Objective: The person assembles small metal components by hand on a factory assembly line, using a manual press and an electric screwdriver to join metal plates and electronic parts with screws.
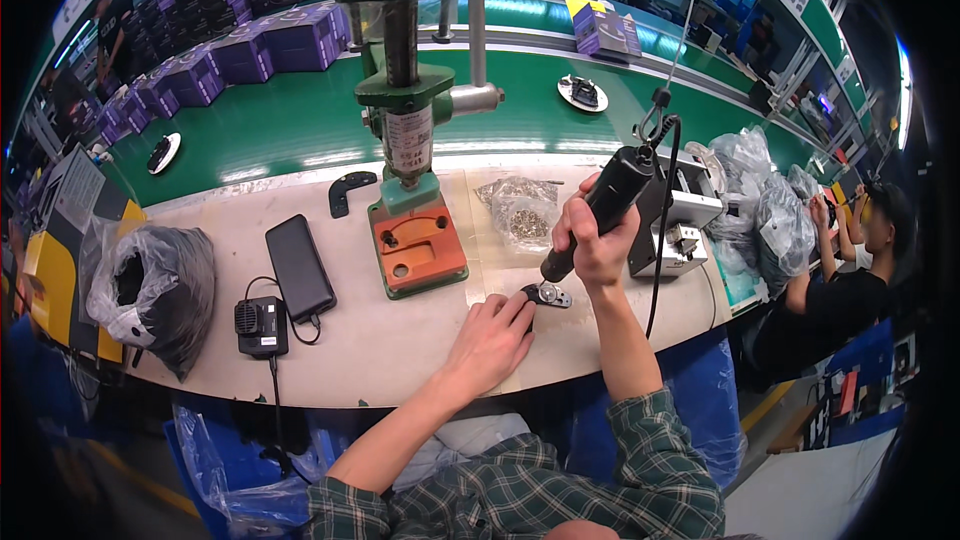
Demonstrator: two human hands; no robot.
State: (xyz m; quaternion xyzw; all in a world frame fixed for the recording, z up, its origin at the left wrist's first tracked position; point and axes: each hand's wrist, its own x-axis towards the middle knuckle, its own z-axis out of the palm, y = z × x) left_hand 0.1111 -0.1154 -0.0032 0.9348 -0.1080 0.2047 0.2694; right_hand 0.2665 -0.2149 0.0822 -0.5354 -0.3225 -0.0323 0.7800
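My right hand (pixel 600 240) is wrapped round a black electric screwdriver (pixel 618 190), which hangs from a cable overhead. The tool tilts down to the left, and its tip meets a small dark part with a round metallic piece (pixel 549 294) on the table. With its fingers stretched out, my left hand (pixel 495 340) presses the near end of that part against the tabletop. Just beyond lies a clear plastic bag of small screws (pixel 525 220). The fine contact between the bit and the part is too small to make out.
A green press with an orange fixture (pixel 425 245) stands left of my hands. Farther left are a black power adapter (pixel 262 325), a flat black box (pixel 300 265) and a bag of dark parts (pixel 160 290). A green conveyor (pixel 300 120) runs behind; a co-worker (pixel 840 290) sits at right.
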